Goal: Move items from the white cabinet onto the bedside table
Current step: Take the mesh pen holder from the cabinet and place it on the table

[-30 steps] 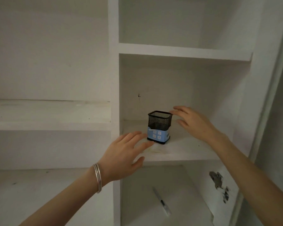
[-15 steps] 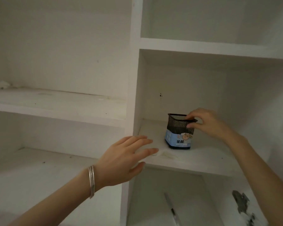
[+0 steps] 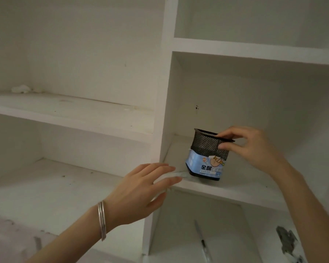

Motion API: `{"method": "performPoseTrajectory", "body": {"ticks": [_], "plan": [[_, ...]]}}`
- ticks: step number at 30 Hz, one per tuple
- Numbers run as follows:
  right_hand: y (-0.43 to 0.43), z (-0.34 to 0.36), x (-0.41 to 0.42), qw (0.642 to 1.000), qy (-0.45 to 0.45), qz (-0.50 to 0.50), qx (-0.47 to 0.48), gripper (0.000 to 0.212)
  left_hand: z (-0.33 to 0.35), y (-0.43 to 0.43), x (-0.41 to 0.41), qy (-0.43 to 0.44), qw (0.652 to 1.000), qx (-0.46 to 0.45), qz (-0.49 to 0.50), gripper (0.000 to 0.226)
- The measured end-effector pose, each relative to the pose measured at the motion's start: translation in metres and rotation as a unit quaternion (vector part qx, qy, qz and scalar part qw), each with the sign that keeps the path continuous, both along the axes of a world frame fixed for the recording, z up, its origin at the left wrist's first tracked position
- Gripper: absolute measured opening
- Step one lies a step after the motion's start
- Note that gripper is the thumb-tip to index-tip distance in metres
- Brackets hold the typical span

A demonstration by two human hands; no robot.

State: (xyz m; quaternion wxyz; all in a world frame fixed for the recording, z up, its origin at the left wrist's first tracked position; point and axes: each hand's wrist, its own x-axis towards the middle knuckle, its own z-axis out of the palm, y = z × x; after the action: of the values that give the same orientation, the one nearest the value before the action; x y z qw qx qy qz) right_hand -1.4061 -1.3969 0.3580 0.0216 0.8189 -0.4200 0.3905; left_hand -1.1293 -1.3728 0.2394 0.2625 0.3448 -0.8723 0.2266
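Right hand (image 3: 254,149) pinches the tilted mesh pen holder's (image 3: 207,154) rim; left hand (image 3: 141,192) spread.

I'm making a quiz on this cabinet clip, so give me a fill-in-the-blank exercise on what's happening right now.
1. The right hand pinches the mesh pen holder at its ____.
2. The holder's paper label is coloured ____.
3. The left hand wears silver bangles on its ____.
4. A pen lies on the shelf ____ the holder's shelf.

Missing words: rim; blue; wrist; below
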Motion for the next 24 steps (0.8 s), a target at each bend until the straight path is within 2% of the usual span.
{"method": "performPoseTrajectory", "body": {"ticks": [5,8,11,12,14,16,20,24], "plan": [[0.039,0.015,0.029,0.999,0.02,0.035,-0.024,0.03,-0.011,0.031,0.045,-0.016,0.999,0.018,0.046,0.042],[0.068,0.023,0.063,0.996,0.048,0.081,0.008,0.021,-0.015,0.065,0.088,-0.006,0.995,0.03,0.099,0.042],[0.091,0.02,0.114,0.986,0.036,0.152,0.062,0.039,-0.021,0.112,0.142,0.006,0.988,0.04,0.152,0.041],[0.099,0.016,0.136,0.981,0.039,0.179,0.069,0.035,-0.025,0.132,0.16,0.014,0.985,0.041,0.17,0.041],[0.116,0.003,0.191,0.966,0.069,0.233,0.092,0.011,-0.034,0.181,0.201,0.024,0.975,0.05,0.214,0.04],[0.133,-0.012,0.24,0.952,0.099,0.269,0.104,0.025,-0.041,0.224,0.233,0.029,0.966,0.056,0.252,0.041],[0.183,-0.053,0.358,0.917,0.146,0.343,0.141,0.03,-0.053,0.334,0.317,0.018,0.922,0.079,0.377,0.041],[0.247,-0.09,0.475,0.875,0.169,0.421,0.167,0.021,-0.065,0.452,0.39,0.016,0.858,0.101,0.504,0.043]]}}
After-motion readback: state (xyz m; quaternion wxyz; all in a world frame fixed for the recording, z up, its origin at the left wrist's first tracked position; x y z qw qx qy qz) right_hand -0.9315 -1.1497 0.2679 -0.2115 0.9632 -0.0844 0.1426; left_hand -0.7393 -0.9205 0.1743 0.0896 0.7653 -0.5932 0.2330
